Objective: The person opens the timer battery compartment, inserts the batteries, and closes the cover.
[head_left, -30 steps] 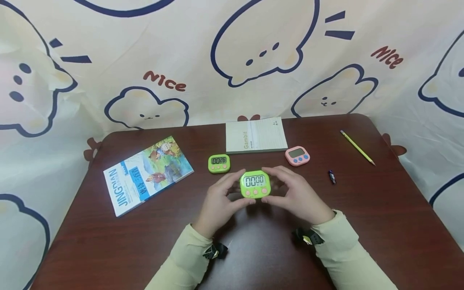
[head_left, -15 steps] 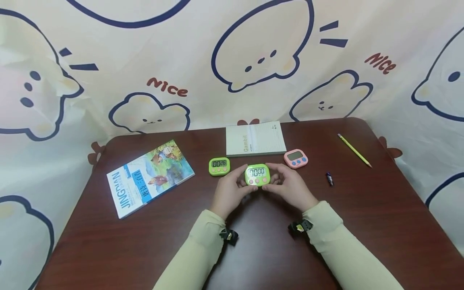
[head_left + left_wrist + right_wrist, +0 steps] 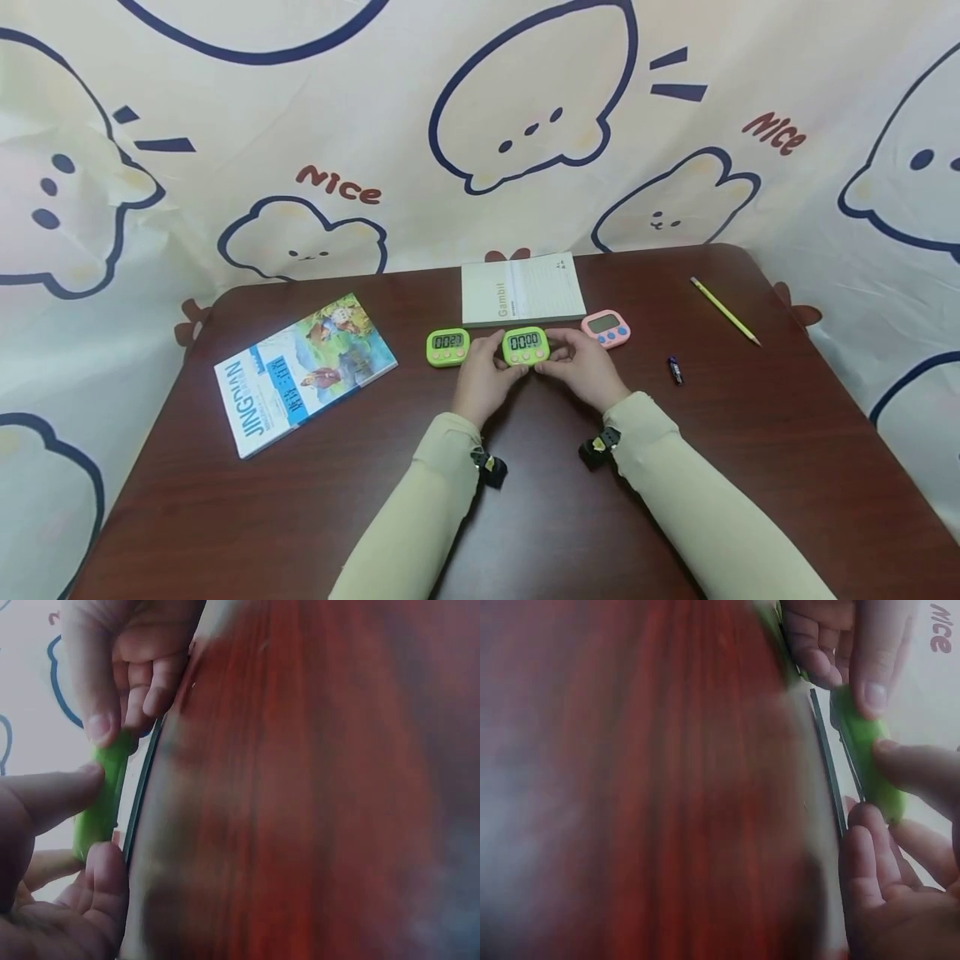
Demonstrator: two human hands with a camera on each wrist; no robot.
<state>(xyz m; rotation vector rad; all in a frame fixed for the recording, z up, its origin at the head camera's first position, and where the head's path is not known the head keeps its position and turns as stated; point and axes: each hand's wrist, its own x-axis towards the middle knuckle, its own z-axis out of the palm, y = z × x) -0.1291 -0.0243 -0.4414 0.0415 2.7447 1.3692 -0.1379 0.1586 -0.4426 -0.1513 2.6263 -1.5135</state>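
Note:
A green digital timer [image 3: 526,347] with a grey screen and pink buttons is held between both hands, just in front of the notepad. My left hand [image 3: 482,379] pinches its left end between thumb and fingers, while my right hand [image 3: 587,367] pinches the right end. In the left wrist view the green timer [image 3: 103,799] appears edge-on with thumbs along its near side. The right wrist view also has the timer [image 3: 866,754] edge-on between the two hands. A second green timer [image 3: 447,347] lies close beside my left hand, and a pink timer [image 3: 606,328] just beyond my right.
A pale notepad [image 3: 522,289] lies at the table's back edge. To the left is a colourful book [image 3: 306,375]. A yellow-green pencil [image 3: 725,312] and a small dark battery-like cylinder [image 3: 675,371] lie on the right of the brown table [image 3: 540,517].
Both hands have carried the held timer away from the body, towards the notepad, and it now sits level with the second green timer. That other timer's display has gone from 26 to 27.

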